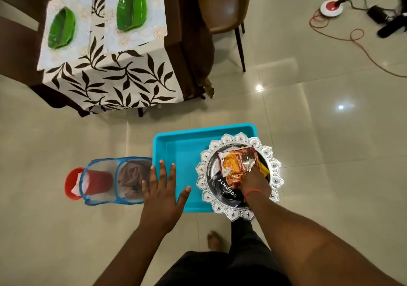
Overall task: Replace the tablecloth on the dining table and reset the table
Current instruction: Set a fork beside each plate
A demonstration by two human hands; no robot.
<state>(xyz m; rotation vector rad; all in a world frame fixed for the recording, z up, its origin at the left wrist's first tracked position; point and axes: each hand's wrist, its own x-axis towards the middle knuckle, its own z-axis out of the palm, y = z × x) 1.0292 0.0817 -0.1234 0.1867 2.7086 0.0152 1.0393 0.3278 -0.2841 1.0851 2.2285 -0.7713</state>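
Note:
A leaf-print tablecloth (114,80) covers the dining table at the upper left, with two green leaf-shaped plates (131,10) (61,29) on pale mats. On the floor lies a blue tray (176,151). An ornate silver platter (274,164) rests over its right side, holding snack packets (236,160) and a black almonds pouch (228,190). My right hand (253,181) reaches into the platter and grips the snack packets. My left hand (163,191) hovers with fingers spread over the tray's left edge, holding nothing.
A blue mesh hamper (103,181) lies on the floor left of the tray, with brown cloth (132,181) inside, beside a red bucket (73,183). A brown chair (224,6) stands beside the table. Cables and a red-white disc (331,8) lie at the upper right.

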